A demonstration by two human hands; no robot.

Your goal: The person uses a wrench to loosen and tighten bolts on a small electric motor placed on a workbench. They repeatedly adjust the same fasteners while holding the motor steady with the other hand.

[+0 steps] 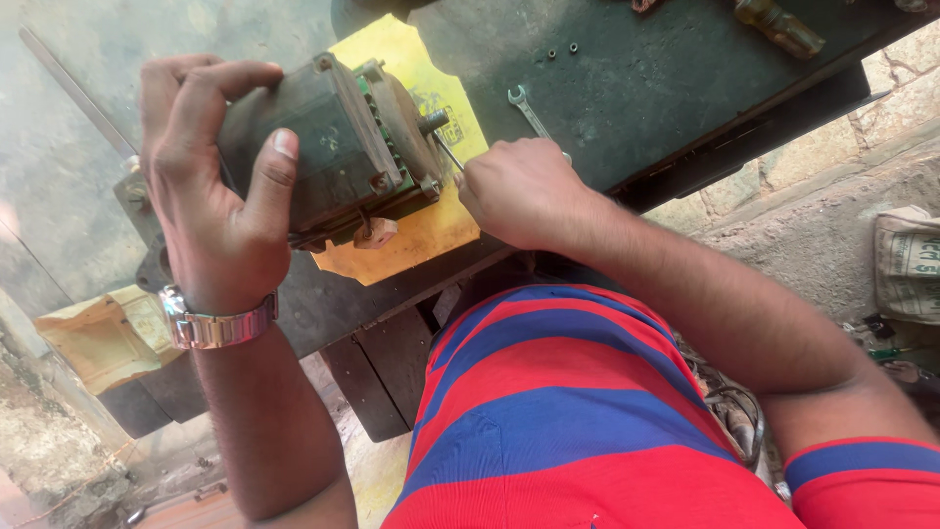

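The left hand (211, 186) wraps around a grimy electric motor (328, 152), fingers over its top and thumb pressed on the near side, holding it tilted above the dark workbench (636, 88). The motor's shaft end faces right, over a yellow sheet (431, 230) that lies on the bench and reaches to its near edge. The right hand (519, 191) is closed in a fist around a thin metal tool (448, 152), whose tip touches the motor's end face just below the shaft. A spanner (527, 110) lies on the bench just behind the right hand, partly hidden by the knuckles. Two small nuts (562, 49) sit farther back, well apart from both hands, with bare bench around them. The bench's right edge drops off near the right forearm to a stone floor (803, 225). A wristwatch (217, 323) circles the left wrist.
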